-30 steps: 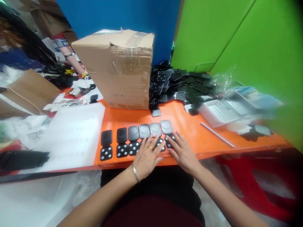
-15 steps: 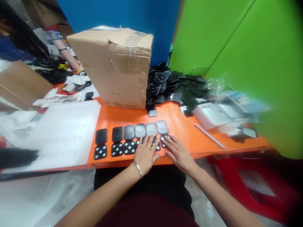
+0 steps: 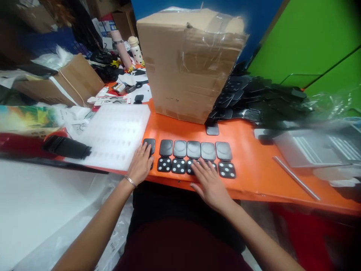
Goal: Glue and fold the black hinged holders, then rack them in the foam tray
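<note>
Several black square cases (image 3: pixel 194 149) lie opened in a row on the orange table (image 3: pixel 248 165), each with a dotted half (image 3: pixel 178 165) toward me. My left hand (image 3: pixel 141 165) rests fingers down on the leftmost case (image 3: pixel 149 143) at the row's left end. My right hand (image 3: pixel 207 182) lies flat with spread fingers on the dotted halves in the row's middle. Neither hand holds anything.
A taped cardboard box (image 3: pixel 188 62) stands behind the row, with a heap of black cases (image 3: pixel 254 98) to its right. A white foam sheet (image 3: pixel 113 133) lies left. A metal rod (image 3: pixel 296 182) and clear trays (image 3: pixel 316 145) lie right. Another person's arm (image 3: pixel 118 43) shows far back.
My left hand slid from the middle of the row to its leftmost case. My right hand shifted left to the middle. My view turned left, so everything sits further right.
</note>
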Demonstrator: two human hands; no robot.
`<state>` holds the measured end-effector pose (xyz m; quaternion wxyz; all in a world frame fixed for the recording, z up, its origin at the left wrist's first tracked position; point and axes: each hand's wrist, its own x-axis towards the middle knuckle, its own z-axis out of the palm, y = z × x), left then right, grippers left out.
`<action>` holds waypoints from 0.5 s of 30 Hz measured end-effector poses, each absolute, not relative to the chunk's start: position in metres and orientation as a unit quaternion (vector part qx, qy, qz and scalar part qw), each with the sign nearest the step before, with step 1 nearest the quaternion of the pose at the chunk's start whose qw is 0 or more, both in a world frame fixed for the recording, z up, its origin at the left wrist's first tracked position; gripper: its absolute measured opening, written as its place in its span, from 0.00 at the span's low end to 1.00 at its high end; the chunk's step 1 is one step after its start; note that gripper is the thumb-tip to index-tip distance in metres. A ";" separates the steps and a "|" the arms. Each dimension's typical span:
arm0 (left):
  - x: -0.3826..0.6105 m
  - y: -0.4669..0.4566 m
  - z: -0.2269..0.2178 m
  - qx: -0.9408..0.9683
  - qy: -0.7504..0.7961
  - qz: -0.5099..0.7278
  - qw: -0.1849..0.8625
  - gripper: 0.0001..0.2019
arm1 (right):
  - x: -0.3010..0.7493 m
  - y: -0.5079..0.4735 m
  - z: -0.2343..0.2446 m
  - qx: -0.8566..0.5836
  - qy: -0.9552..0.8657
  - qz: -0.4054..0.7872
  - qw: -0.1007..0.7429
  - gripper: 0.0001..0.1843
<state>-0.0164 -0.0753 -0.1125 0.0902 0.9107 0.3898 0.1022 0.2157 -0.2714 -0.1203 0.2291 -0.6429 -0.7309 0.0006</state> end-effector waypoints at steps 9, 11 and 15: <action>-0.011 -0.080 -0.129 0.923 0.362 0.077 0.106 0.25 | 0.195 -0.219 -0.122 -0.587 -0.794 0.042 0.155 0.25; -0.010 -0.082 -0.130 0.923 0.360 0.092 0.098 0.26 | 0.196 -0.219 -0.121 -0.586 -0.793 0.046 0.157 0.24; -0.007 -0.085 -0.134 0.927 0.348 0.110 0.081 0.25 | 0.190 -0.218 -0.118 -0.596 -0.783 0.055 0.167 0.23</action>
